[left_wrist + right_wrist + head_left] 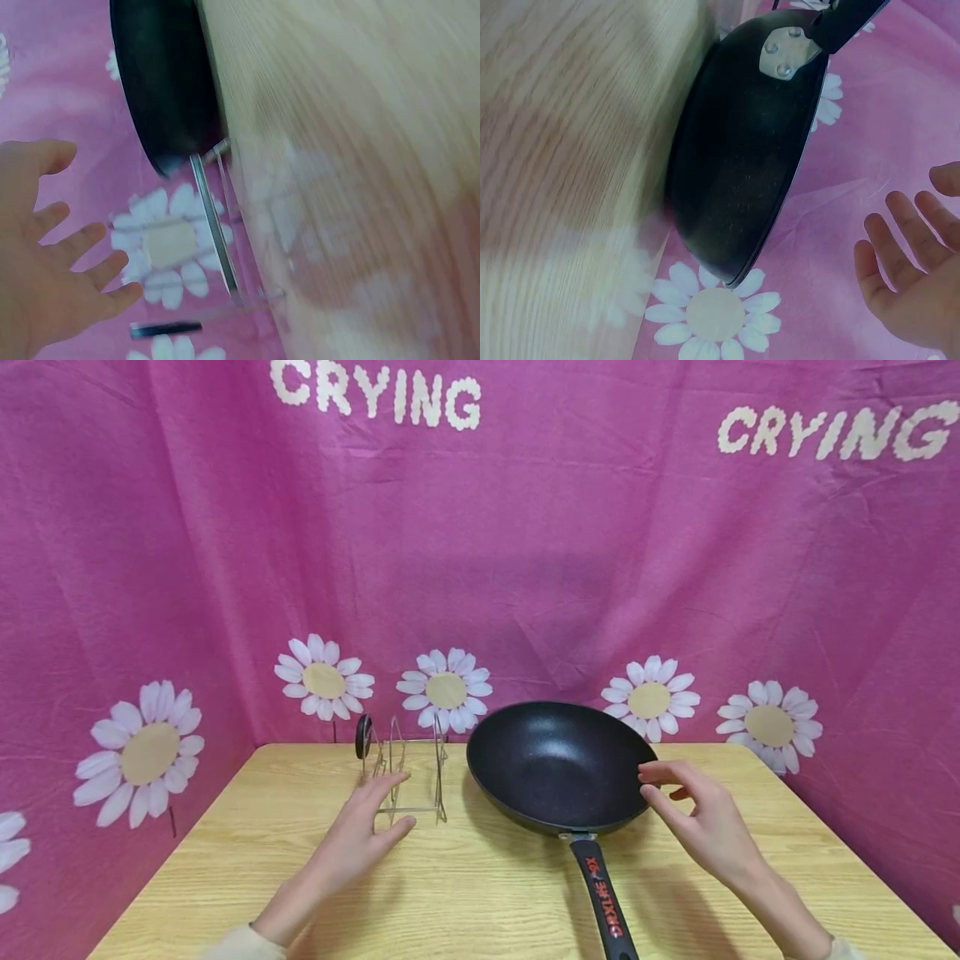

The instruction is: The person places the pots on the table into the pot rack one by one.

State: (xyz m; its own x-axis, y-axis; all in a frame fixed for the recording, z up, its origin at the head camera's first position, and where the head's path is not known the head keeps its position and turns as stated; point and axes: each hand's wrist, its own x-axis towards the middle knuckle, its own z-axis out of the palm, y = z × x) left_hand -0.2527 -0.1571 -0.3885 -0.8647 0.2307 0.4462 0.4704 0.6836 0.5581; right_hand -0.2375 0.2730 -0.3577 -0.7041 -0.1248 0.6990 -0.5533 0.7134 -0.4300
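A black wok (551, 768) with one long handle (604, 902) rests on the wooden table; red lettering runs along the handle. Beside its right rim is my right hand (708, 827), fingers loosely bent and holding nothing. In the right wrist view, a gap separates that hand (919, 266) from the wok's side (739, 150). To the left of the wok stands a thin wire rack (412, 772), with a black disc (363, 737) at its left end. My left hand (367, 827) hovers near the rack with fingers extended, gripping nothing. The left wrist view is blurred.
Pink cloth (525, 585) printed with daisies and white letters hangs behind the table and on both sides. The wooden tabletop (465, 902) reaches the cloth at the back. The wok's handle points toward the front.
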